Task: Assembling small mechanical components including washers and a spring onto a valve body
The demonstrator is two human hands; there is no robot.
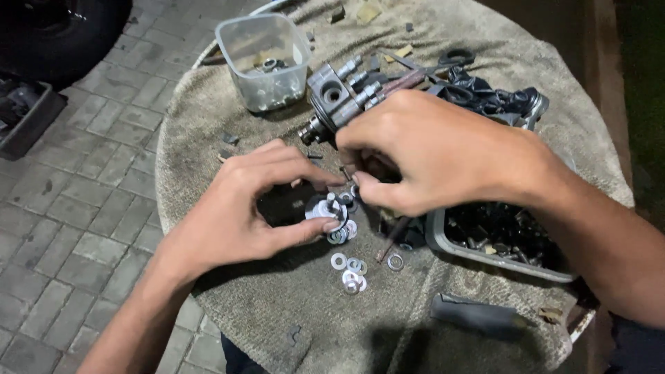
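Now we pinch a small pile of shiny washers [332,215] near the table's [208,138] middle; our left hand [239,208] and right hand [429,149] both squeeze it, fingers closed, equally near.

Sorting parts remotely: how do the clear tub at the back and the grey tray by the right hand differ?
The clear tub is tall and see-through with few small parts at its bottom; the grey tray is shallow, opaque and packed with dark hardware. The tub stands free; the right hand partly covers the tray. Both sit on the cloth-covered table.
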